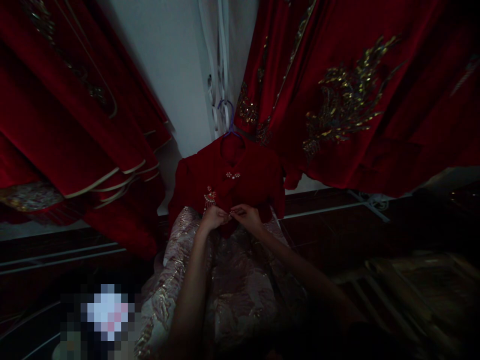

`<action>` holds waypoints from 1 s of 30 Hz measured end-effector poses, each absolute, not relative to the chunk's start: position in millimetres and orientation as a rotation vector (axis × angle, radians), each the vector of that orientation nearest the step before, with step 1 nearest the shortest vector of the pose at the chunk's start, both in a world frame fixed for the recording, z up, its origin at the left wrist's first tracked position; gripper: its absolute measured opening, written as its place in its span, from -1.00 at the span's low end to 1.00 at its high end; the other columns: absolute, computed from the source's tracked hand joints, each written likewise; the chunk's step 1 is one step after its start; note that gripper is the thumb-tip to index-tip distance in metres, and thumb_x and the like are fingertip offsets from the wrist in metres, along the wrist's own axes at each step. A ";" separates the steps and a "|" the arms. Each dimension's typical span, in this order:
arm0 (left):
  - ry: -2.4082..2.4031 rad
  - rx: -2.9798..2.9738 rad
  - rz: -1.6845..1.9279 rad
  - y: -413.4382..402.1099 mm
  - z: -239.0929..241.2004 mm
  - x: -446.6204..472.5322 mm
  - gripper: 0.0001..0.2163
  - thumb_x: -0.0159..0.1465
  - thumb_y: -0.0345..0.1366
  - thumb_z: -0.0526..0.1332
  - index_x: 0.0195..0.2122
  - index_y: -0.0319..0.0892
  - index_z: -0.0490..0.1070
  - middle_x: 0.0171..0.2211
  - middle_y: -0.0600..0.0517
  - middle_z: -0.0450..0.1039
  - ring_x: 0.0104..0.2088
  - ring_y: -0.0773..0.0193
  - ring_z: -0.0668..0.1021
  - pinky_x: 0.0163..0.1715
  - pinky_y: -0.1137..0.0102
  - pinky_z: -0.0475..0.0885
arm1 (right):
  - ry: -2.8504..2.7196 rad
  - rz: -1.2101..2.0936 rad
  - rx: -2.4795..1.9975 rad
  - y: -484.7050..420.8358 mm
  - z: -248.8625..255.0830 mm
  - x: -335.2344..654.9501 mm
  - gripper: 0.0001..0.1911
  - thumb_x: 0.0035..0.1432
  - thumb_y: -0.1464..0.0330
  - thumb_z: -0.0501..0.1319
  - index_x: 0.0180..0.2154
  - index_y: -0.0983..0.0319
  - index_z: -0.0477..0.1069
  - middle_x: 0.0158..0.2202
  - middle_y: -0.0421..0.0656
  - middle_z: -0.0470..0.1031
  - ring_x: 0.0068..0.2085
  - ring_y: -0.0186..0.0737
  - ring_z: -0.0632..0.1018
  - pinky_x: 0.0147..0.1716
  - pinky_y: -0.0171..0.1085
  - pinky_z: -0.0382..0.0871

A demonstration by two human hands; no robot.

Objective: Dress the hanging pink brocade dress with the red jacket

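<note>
Red jacket (pixel 258 182), purple hanger (pixel 232 131), tasselled ornament (pixel 210 196); lower front partly hidden. Left hand (pixel 214 218), right hand (pixel 249 218): fingertips pinched, anything between too dark to tell. Pixelated patch (pixel 108 312), illegible.

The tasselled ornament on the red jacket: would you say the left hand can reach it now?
Probably yes: the left hand is just below the tasselled ornament, and nothing visible blocks the way.

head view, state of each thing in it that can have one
Red jacket, hanging
Purple hanger, in jacket's neck
Tasselled ornament, strands dangling
Patterned cloth, draped
Left hand, fingers bent, grip unclear
Right hand, fingers bent, grip unclear
Left-side red garments, hanging
Right-side red garment, hanging
</note>
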State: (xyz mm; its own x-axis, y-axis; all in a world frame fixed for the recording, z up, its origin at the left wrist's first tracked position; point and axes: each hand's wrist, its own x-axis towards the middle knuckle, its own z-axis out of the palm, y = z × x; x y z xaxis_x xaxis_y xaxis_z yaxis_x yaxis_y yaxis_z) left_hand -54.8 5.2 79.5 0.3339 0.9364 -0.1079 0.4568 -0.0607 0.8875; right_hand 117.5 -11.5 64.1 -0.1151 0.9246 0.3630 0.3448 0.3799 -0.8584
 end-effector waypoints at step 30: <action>1.335 1.743 0.799 8.4 79.5 -47.2 -0.62 0.03 -0.04 0.26 -0.28 -0.26 0.55 -0.34 -0.05 0.58 -0.34 0.22 0.57 -0.36 0.45 0.41 | -1.695 0.856 -1.127 -2.2 73.0 129.3 -0.78 0.04 0.34 0.21 -0.22 0.22 0.49 -0.32 -0.16 0.57 -0.30 -0.30 0.57 -0.25 -0.31 0.47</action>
